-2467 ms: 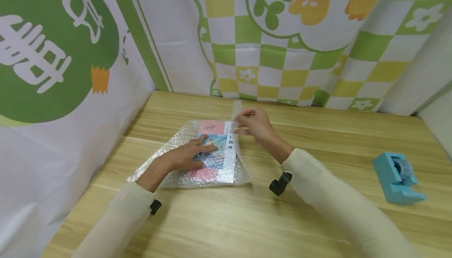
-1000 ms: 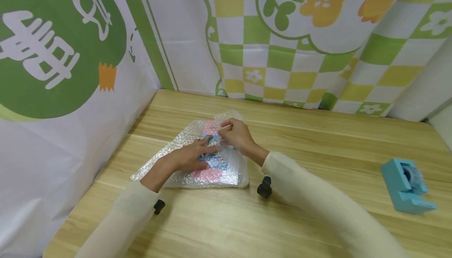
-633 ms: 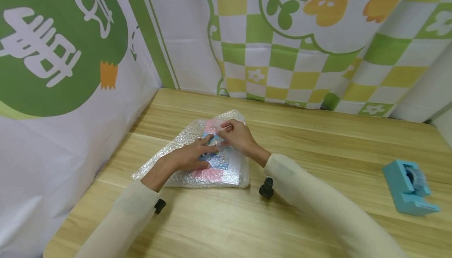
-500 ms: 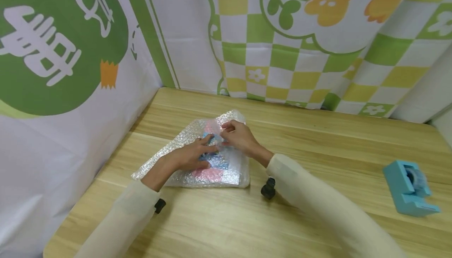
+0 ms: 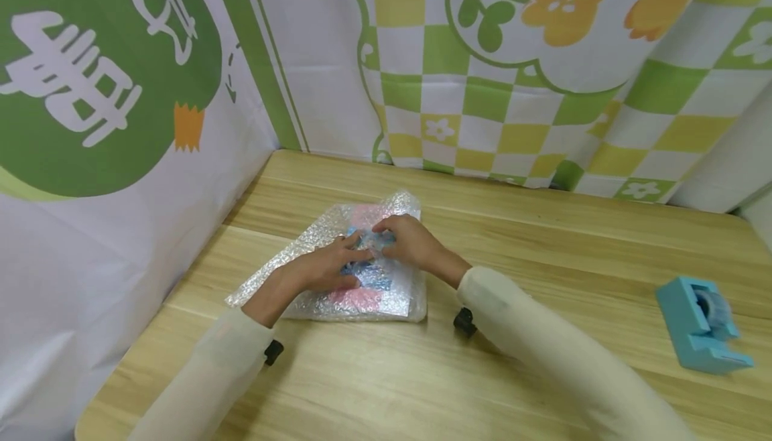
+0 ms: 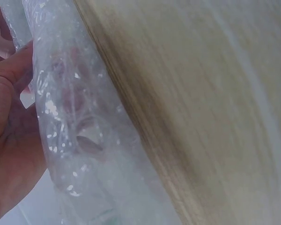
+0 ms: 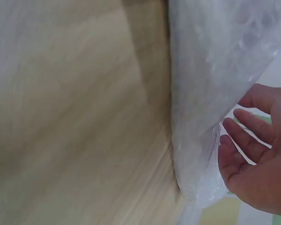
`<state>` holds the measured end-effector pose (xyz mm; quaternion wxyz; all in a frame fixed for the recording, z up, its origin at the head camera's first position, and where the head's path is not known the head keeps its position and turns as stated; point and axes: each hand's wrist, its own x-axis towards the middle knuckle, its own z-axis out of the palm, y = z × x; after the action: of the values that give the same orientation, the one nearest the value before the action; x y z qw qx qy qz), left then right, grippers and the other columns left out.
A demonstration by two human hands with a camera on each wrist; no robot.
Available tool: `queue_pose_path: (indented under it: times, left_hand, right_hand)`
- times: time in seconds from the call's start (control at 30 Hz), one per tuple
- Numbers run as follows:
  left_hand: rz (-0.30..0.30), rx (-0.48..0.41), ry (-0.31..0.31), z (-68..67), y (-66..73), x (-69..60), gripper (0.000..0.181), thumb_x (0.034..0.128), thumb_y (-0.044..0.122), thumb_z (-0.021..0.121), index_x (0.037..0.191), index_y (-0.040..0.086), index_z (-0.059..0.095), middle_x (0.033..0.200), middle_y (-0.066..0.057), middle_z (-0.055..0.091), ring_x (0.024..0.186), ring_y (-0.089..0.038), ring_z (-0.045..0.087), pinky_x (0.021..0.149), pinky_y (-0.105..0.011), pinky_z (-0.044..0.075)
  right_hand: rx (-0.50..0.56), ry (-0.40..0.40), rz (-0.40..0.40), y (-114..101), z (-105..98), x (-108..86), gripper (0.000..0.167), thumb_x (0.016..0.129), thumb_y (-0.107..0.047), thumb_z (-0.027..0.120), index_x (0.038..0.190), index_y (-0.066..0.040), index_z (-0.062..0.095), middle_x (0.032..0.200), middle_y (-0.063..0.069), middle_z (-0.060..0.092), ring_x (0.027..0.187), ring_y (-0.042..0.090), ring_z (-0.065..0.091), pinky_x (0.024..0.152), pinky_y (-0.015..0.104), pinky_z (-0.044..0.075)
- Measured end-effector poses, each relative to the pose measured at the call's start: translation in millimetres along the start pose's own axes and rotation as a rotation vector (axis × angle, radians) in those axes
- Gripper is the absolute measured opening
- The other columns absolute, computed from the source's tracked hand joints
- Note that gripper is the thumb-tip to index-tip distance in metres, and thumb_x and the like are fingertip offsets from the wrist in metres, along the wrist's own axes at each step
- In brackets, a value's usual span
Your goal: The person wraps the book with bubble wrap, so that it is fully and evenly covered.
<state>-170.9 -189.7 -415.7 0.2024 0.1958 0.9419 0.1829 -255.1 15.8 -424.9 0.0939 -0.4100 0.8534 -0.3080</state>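
Note:
A sheet of bubble wrap lies on the table around a flat, book-like item with a pink, blue and white cover. Its right-hand flap is folded over the cover. My left hand rests on the wrap with fingers spread. My right hand touches the folded flap, thumb and forefinger apart. In the left wrist view the wrap partly hides the left hand. The right wrist view has the right hand with loosely bent fingers beside the wrap; some fingertip contact is hidden.
A blue tape dispenser with a roll of clear tape stands at the right of the wooden table. Patterned cloth hangs along the back edge, and white and green cloth along the left.
My right hand has brought the flap leftward over the cover, then loosened its pinch and moved slightly nearer. The left hand has stayed on the wrap. The view has shifted a little.

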Motion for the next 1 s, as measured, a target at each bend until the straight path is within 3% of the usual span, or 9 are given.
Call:
queue_pose_path:
  times: [0.2,0.37,0.5,0.7,0.87,1.0]
  left_hand:
    - [0.0,-0.017,0.004,0.1,1.2,-0.3,0.063,0.0977,0.021,0.067,0.154,0.017,0.04,0.163,-0.023,0.003,0.142,-0.056,0.009,0.108,-0.068,0.026]
    - [-0.014,-0.016,0.005,0.1,1.2,-0.5,0.063,0.0978,0.022,0.067,0.155,0.018,0.039,0.164,-0.022,0.004,0.143,-0.054,0.009,0.108,-0.067,0.026]
    - [-0.017,-0.012,0.008,0.1,1.1,-0.7,0.064,0.0977,0.023,0.067,0.155,0.018,0.039,0.164,-0.021,0.005,0.144,-0.053,0.009,0.109,-0.066,0.027]
    - [-0.005,-0.013,0.024,0.2,1.8,-0.8,0.062,0.0976,0.024,0.067,0.154,0.017,0.042,0.164,-0.019,0.009,0.146,-0.049,0.011,0.11,-0.064,0.026]
    - [-0.004,0.015,0.024,-0.6,1.8,-0.9,0.062,0.0974,0.026,0.067,0.153,0.017,0.043,0.164,-0.019,0.011,0.147,-0.046,0.013,0.111,-0.061,0.027]
    - [-0.027,0.028,0.001,-1.7,1.8,-2.4,0.062,0.0982,0.029,0.066,0.154,0.019,0.041,0.164,-0.017,0.008,0.146,-0.048,0.011,0.111,-0.062,0.026]
  right_hand:
    - [-0.191,0.073,-0.101,2.6,0.0,-4.6,0.053,0.083,-0.016,0.083,0.131,-0.008,0.063,0.13,0.014,0.06,0.123,0.035,0.049,0.101,0.053,0.039]
    - [-0.202,0.095,-0.119,9.1,0.6,-4.2,0.051,0.083,-0.02,0.083,0.129,-0.008,0.065,0.137,0.016,0.054,0.131,0.035,0.043,0.108,0.053,0.034]
    - [-0.156,0.051,-0.137,17.2,0.1,-2.9,0.052,0.086,-0.021,0.08,0.132,-0.004,0.062,0.141,0.021,0.051,0.135,0.037,0.041,0.114,0.05,0.029]
    - [-0.132,-0.092,-0.145,23.9,-8.8,-2.5,0.058,0.093,-0.022,0.071,0.145,-0.004,0.051,0.148,0.023,0.044,0.138,0.039,0.037,0.113,0.052,0.029]
    - [-0.142,-0.182,-0.173,24.4,-16.7,-1.0,0.061,0.091,-0.022,0.073,0.145,-0.003,0.05,0.15,0.025,0.04,0.139,0.04,0.035,0.112,0.054,0.03]
    - [-0.153,-0.203,-0.193,23.3,-18.3,0.4,0.065,0.09,-0.025,0.075,0.145,0.0,0.05,0.15,0.026,0.039,0.14,0.041,0.034,0.113,0.053,0.028]
